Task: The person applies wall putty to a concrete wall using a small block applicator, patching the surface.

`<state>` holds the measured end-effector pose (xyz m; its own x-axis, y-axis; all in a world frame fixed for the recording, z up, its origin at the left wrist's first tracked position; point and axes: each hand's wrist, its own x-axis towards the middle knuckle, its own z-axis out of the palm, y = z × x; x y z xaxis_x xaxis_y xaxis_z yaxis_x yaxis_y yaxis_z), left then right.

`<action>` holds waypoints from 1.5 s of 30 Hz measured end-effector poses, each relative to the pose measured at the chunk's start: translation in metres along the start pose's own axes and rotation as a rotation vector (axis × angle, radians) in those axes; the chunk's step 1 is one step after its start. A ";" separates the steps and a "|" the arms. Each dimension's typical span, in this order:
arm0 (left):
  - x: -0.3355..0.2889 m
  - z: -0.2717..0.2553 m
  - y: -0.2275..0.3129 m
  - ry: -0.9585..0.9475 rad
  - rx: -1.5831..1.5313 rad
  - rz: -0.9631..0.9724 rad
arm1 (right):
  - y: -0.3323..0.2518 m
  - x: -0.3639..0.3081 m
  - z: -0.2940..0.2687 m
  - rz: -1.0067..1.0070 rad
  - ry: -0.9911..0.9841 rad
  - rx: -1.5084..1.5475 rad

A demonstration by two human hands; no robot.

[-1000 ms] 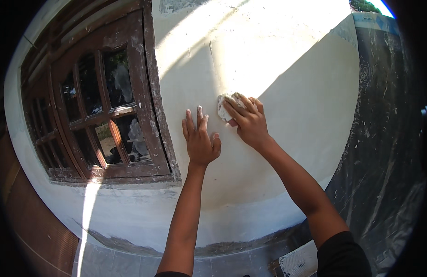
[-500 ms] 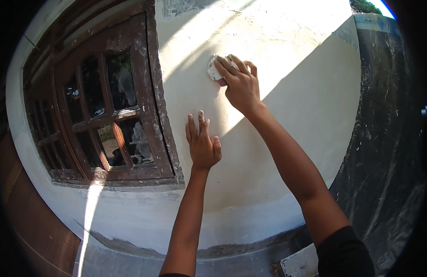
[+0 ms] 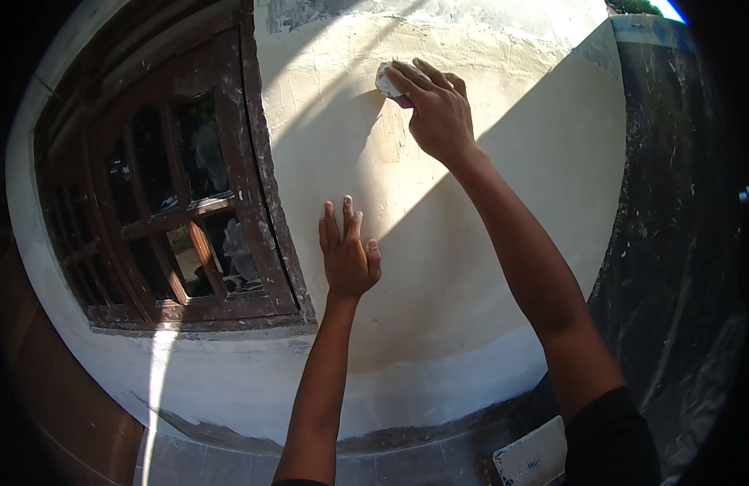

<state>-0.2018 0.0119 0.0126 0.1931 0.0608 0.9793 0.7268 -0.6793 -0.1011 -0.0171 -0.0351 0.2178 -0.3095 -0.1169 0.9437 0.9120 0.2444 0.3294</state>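
High on the cream plastered wall (image 3: 439, 267), my right hand (image 3: 441, 113) grips a white-smeared pad (image 3: 390, 82) with a pinkish lower edge. The pad is pressed to the wall; its exact kind is hard to make out under the white paste. Below and to the left, my left hand (image 3: 349, 255) lies open against the wall, fingers spread and pointing up, with whitish residue on the fingertips. It holds nothing. Rough trowel marks show in the plaster around the right hand.
Left of my hands is a dark wooden window (image 3: 188, 194) with glass panes. A dark sheet-like surface (image 3: 674, 211) borders the wall on the right. Down by my right sleeve sits a pale, stained container or block (image 3: 532, 454) on the grey tiled floor (image 3: 390, 468).
My right hand has slid the pad upward and slightly right along the wall. The left hand stays at nearly the same place on the wall. The view has shifted slightly.
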 end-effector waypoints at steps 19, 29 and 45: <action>-0.001 0.004 -0.005 0.059 -0.009 0.080 | 0.036 -0.022 -0.008 0.013 0.107 0.003; 0.001 0.002 -0.005 0.070 0.016 0.087 | -0.028 -0.206 -0.035 0.082 -0.279 0.022; -0.003 0.001 0.000 -0.040 0.191 0.045 | -0.028 -0.162 -0.011 0.049 -0.173 0.065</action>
<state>-0.2022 0.0125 0.0097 0.2514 0.0649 0.9657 0.8278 -0.5315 -0.1797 0.0105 -0.0338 0.0553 -0.3119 0.0629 0.9480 0.9095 0.3083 0.2787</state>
